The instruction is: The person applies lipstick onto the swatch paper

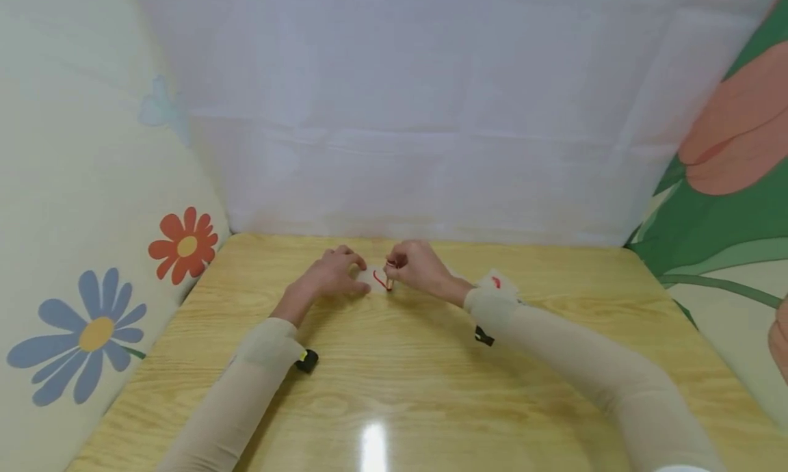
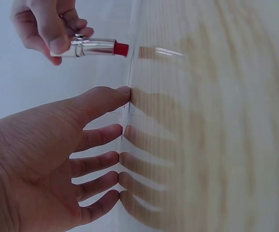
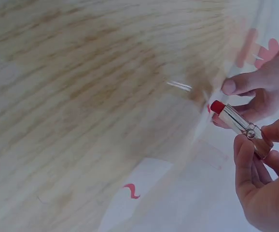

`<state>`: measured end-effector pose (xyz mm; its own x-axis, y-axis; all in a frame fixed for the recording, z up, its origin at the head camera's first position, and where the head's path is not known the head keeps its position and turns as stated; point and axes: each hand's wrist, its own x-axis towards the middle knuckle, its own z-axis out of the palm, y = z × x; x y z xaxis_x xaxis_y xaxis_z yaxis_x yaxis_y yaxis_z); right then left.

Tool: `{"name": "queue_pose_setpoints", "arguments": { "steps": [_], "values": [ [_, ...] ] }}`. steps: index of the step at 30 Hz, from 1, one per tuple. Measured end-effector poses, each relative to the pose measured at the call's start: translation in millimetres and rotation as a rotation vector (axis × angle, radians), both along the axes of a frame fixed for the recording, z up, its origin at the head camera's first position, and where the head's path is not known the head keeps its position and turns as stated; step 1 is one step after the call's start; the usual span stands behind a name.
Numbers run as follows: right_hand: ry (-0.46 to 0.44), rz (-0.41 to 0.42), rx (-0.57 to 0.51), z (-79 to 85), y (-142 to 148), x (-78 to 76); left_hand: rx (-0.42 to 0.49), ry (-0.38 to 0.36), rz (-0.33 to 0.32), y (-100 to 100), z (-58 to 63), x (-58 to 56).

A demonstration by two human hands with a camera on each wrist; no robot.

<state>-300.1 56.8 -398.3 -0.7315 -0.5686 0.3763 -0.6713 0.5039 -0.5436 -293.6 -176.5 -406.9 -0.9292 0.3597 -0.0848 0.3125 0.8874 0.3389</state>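
Note:
My right hand (image 1: 420,268) pinches a lipstick (image 2: 98,47) in a shiny silver case between thumb and fingers. Its red tip points down, close over a small white sheet (image 1: 364,278) that carries a curved red stroke (image 1: 379,279). Opposite it, my left hand (image 2: 38,154) spreads with fingers fairly straight, the fingertips resting at the sheet and tabletop. From the right wrist view, the lipstick's tip sits just beside the left hand's fingers. Part of the sheet is hidden under the hands.
A second white piece of paper (image 3: 146,176) with a red squiggle (image 3: 131,191) lies to the right, partly behind my right sleeve. The wooden table (image 1: 382,362) ends at a white cloth backdrop (image 1: 394,150). Flower-patterned panels (image 1: 92,335) stand at both sides.

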Motion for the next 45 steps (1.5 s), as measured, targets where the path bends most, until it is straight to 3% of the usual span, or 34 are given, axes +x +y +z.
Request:
{"name": "queue_pose_setpoints", "arguments": {
  "steps": [11,21,24,29,32,35,38,41,45],
  "values": [
    [0.000,-0.004,-0.087,35.3,23.8,6.1,0.004,-0.018,0.030,-7.8,-0.6,-4.2],
    [-0.032,-0.061,-0.222,44.6,53.8,15.0,0.029,-0.005,0.009,-14.6,-5.8,-2.4],
    [-0.165,-0.092,-0.336,46.3,65.3,18.8,0.025,0.001,-0.001,-12.7,-5.0,-2.3],
    [-0.561,-0.087,-0.699,54.2,78.6,21.5,-0.013,0.033,-0.023,-7.7,-1.5,-5.0],
    [-0.745,-0.082,-0.872,60.3,84.2,22.2,-0.017,0.062,-0.050,-4.5,0.8,-8.4],
    [-0.897,-0.075,-1.002,64.2,89.4,23.0,0.084,0.079,-0.096,0.7,4.8,-11.1],
    [-1.037,-0.050,-1.121,64.7,94.1,23.6,0.256,0.097,-0.163,12.4,13.2,-10.2],
    [-1.160,0.000,-1.221,62.2,98.0,24.7,0.406,0.143,-0.219,32.1,25.1,-5.3],
    [-1.275,0.086,-1.307,56.4,101.2,24.7,0.553,0.234,-0.229,62.7,39.6,-0.2]
  ]
}}
